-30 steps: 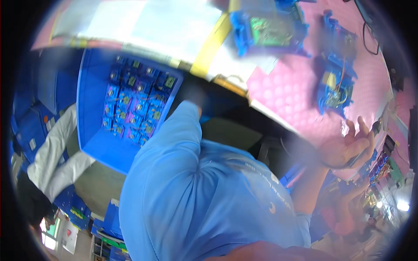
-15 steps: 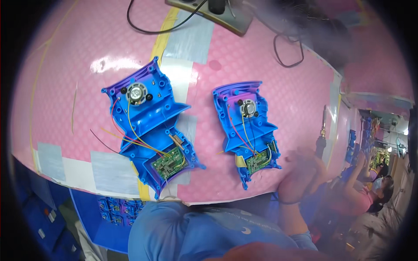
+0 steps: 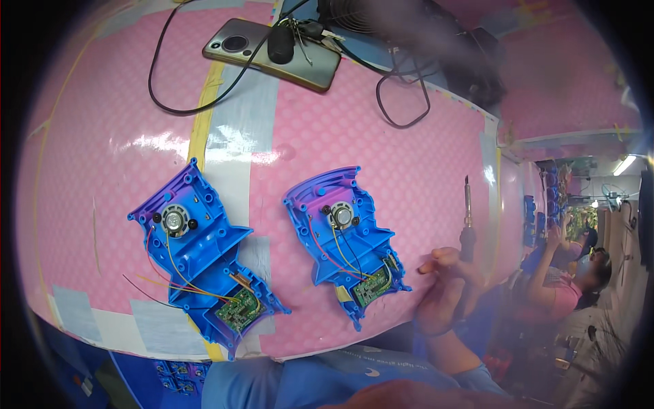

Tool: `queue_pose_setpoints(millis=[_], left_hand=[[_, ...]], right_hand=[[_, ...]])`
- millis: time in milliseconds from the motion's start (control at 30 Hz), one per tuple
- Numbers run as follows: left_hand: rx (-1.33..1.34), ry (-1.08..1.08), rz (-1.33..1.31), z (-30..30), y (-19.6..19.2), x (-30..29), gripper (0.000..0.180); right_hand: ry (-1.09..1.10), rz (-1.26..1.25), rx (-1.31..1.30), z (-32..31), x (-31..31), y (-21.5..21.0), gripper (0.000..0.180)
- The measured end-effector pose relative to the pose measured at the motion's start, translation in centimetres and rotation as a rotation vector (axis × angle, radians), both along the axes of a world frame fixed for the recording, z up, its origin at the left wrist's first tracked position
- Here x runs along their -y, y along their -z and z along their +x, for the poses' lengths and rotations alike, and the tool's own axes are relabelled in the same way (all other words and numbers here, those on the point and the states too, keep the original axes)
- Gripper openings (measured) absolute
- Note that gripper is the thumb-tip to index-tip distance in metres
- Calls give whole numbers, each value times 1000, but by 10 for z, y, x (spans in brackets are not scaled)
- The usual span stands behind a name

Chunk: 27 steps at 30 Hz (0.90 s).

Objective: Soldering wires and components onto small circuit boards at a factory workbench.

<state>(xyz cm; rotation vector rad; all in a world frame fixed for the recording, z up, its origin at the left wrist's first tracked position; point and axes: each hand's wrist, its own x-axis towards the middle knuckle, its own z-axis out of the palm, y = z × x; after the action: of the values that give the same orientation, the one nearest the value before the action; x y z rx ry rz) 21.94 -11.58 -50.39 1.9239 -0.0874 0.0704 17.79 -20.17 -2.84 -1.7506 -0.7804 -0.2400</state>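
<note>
Two blue and purple plastic housing halves lie open side up on the pink table. The left housing half point(image 3: 204, 238) holds a round speaker point(image 3: 174, 220) and a green circuit board point(image 3: 238, 310), with red, yellow and dark wires between them. Fitted much the same way, the right housing half point(image 3: 327, 238) has its own speaker point(image 3: 343, 215) and circuit board point(image 3: 372, 286). My right hand point(image 3: 446, 293) is raised by the near edge, right of this housing, fingers loosely bent and apart. Close beside it stretches a soldering iron point(image 3: 467, 218); whether they touch is unclear. My left hand is out of view.
At the far side rest a phone point(image 3: 300, 71), a black cable point(image 3: 160, 88) and a dark fan-like device point(image 3: 361, 17). Below the near edge, a blue bin point(image 3: 133, 382) contains several similar parts. On the right, a person point(image 3: 565, 290) sits farther along.
The view has shifted, so the housings sit lower and farther left and the whole phone shows. My right hand, blurred before, is clearer, with its bent fingers visible.
</note>
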Motion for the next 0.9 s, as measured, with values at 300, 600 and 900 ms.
queue_pose_setpoints(millis=[300, 600, 900], left_hand=[[-142, 48, 19, -71, -34, -75, 38], [-338, -93, 42, -215, -125, -135, 38], [-649, -212, -583, -304, -382, -127, 30]], right_hand=[[0, 93, -2, 4, -3, -4, 24], [36, 129, -118, -3, 8, 7, 20], [-4, 261, -16, -2, 6, 4, 21]])
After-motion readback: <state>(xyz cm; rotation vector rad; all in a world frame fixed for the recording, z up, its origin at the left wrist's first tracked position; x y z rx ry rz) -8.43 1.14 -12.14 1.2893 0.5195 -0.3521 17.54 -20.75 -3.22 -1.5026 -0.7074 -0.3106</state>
